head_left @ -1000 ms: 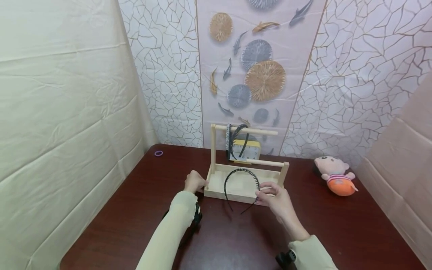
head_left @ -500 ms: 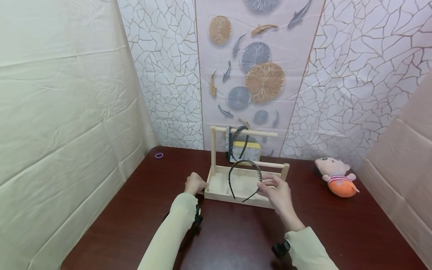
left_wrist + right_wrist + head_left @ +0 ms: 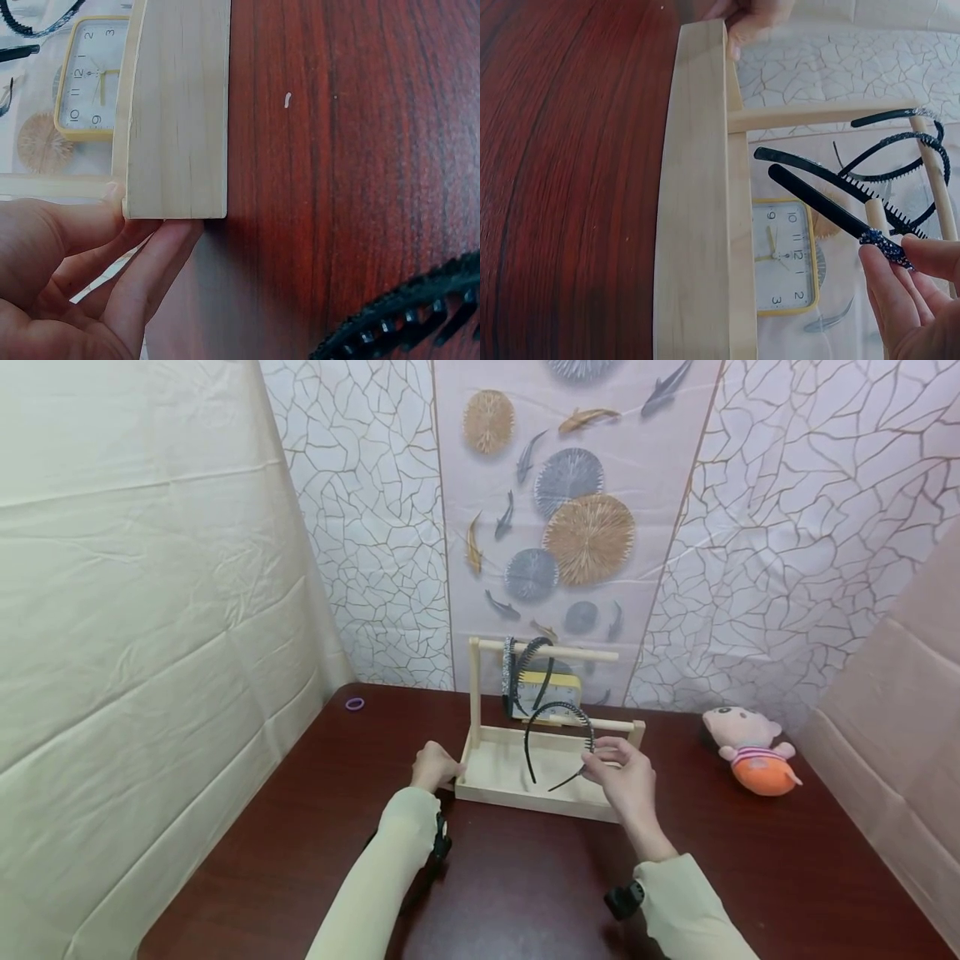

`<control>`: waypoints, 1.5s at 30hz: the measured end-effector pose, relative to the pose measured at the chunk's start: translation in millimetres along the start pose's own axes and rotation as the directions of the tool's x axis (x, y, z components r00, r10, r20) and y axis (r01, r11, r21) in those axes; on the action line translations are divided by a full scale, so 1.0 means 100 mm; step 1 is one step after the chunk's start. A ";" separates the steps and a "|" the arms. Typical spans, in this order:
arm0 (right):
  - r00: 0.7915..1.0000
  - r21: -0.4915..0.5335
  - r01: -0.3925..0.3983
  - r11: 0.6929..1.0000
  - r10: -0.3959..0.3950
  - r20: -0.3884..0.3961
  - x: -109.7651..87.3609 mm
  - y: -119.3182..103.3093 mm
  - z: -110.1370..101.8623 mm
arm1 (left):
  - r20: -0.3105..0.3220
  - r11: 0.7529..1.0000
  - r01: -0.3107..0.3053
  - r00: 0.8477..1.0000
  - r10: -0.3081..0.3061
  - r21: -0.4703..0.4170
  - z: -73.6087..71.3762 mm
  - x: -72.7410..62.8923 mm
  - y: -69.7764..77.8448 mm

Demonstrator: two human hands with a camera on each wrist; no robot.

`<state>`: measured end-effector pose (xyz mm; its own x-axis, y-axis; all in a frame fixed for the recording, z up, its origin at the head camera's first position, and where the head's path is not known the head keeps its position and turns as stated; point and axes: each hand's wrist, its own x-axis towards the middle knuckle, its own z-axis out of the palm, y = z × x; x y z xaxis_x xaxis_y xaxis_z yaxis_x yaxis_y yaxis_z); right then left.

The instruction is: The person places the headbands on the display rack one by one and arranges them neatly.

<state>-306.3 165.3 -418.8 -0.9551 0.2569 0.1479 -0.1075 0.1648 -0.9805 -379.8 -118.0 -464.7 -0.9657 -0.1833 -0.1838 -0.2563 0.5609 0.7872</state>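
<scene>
Headband (image 3: 817, 202), below and right of the head frame's centre, is pinched in the grip of the right hand (image 3: 626, 772); the left hand (image 3: 433, 767), lower left of centre, grasps the left corner of a wooden rack (image 3: 525, 801) on the bench (image 3: 502, 885). A plush doll (image 3: 753, 753) lies right; hanging headbands (image 3: 507, 668) front a yellow clock (image 3: 567, 693).

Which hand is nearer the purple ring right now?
Left. The left hand grips the left end of the wooden rack, just right of the purple ring and closer to the person. The right hand holds a black headband near the rack's right end, much farther away.
</scene>
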 end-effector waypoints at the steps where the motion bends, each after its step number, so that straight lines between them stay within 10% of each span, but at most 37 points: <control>1: 1.000 -0.003 -0.001 1.000 0.001 -0.003 0.00 0.01 -0.01 | 0.001 1.000 -0.001 1.000 0.001 -0.003 0.00 0.00 0.00; 45: 0.959 -0.271 0.066 0.960 -0.135 -0.248 -0.03 0.30 -0.26 | 0.022 0.998 0.042 0.999 -0.041 -0.053 -0.01 0.08 -0.02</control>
<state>-300.0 194.1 -445.1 -0.8333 0.4599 0.3067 -0.0910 0.4331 -0.8968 -386.8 -121.7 -466.9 -0.9552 -0.1882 -0.2285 -0.2938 0.5091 0.8090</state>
